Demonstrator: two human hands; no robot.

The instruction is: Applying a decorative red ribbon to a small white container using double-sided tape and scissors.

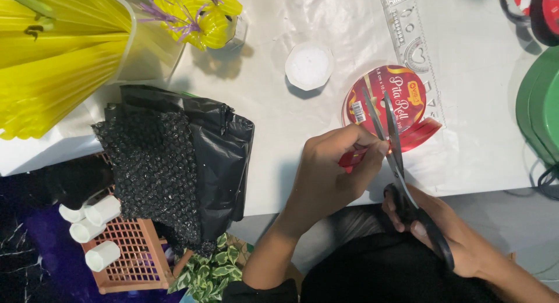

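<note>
My left hand (329, 172) pinches a strip of red ribbon (414, 137) near the table's front edge. The strip runs from a red ribbon roll (384, 99) lying flat on the white table (477, 58). My right hand (439, 233) grips black-handled scissors (396, 145). Their blades are parted over the ribbon, pointing away from me toward the roll.
A clear plastic ruler (410, 41) lies beyond the roll, and a small white round lid (309, 65) to its left. Black bubble wrap and a black bag (180, 157) hang over the table edge. Yellow flowers (198, 11), green plates (541, 105) and an orange crate (131, 256) with white tubes surround the spot.
</note>
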